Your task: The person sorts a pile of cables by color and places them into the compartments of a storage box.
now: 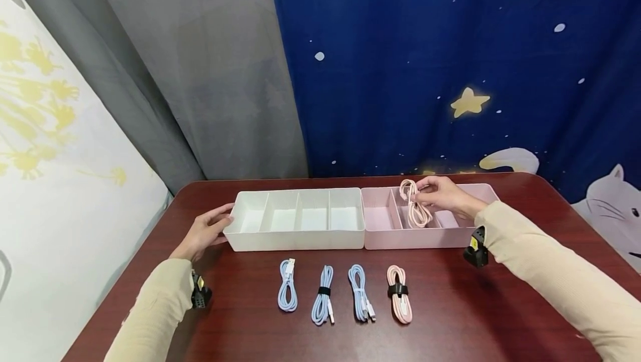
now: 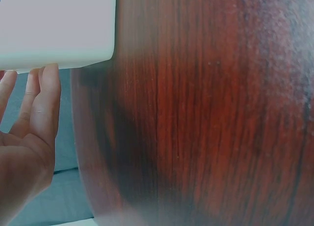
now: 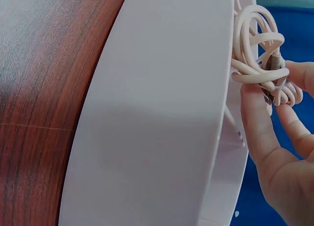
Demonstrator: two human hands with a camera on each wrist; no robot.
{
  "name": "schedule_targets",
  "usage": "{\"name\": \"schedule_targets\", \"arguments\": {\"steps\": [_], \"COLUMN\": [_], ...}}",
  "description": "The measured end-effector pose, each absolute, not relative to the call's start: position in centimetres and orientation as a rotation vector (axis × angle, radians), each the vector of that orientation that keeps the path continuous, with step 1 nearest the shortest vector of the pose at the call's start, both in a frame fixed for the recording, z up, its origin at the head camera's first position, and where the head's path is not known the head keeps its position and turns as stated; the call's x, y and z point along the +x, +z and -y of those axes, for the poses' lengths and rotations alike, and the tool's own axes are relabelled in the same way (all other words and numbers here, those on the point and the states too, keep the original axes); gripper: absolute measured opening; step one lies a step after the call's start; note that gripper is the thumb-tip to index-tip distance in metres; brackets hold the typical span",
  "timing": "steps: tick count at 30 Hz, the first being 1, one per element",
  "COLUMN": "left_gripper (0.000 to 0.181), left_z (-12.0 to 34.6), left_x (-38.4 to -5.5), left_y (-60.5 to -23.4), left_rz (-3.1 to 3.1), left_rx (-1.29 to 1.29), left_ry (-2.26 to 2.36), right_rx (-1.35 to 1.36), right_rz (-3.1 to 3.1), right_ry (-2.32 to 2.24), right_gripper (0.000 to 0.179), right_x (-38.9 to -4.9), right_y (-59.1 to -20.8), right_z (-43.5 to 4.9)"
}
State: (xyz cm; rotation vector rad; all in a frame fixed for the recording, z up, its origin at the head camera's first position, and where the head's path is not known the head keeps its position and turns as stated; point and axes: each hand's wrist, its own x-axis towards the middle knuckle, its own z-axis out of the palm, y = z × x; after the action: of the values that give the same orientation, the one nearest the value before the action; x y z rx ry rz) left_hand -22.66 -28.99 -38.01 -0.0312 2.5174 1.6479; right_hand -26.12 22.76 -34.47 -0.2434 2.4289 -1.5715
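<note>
My right hand (image 1: 444, 192) pinches a coiled pale pink cable (image 1: 417, 206) over the pink divided box (image 1: 415, 239). The right wrist view shows thumb and fingers gripping the cable's coils (image 3: 257, 44) just beyond the box's near wall (image 3: 157, 98). At the left end of the white divided box (image 1: 300, 241), my left hand (image 1: 202, 233) rests its fingertips on the end wall. Those fingers, fairly straight, touch the white box (image 2: 59, 24) in the left wrist view too. A pale pink block (image 1: 445, 219) lies inside the pink box, partly hidden.
The boxes stand end to end on a dark red wooden table (image 1: 240, 328). In front lie a light blue cable (image 1: 287, 289), a blue cable with a black strap (image 1: 323, 298), another blue cable (image 1: 359, 292) and a strapped pink cable (image 1: 399, 301). Curtains (image 1: 380, 100) hang behind.
</note>
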Motion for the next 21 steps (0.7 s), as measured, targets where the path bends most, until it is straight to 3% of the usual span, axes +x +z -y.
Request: {"name": "schedule_targets", "arguments": {"steps": [21], "left_gripper": [0.053], "left_z": [28.9], "left_x": [-22.6], "left_y": [-37.8], "left_rz": [-2.499], "left_rx": [-0.060], "left_ry": [1.653], "right_rx": [-0.260], "right_rz": [-2.485], "right_ry": [-1.499], "right_gripper": [0.040], "right_x": [-25.8], "right_y": [-34.6], "right_z": [-21.0]}}
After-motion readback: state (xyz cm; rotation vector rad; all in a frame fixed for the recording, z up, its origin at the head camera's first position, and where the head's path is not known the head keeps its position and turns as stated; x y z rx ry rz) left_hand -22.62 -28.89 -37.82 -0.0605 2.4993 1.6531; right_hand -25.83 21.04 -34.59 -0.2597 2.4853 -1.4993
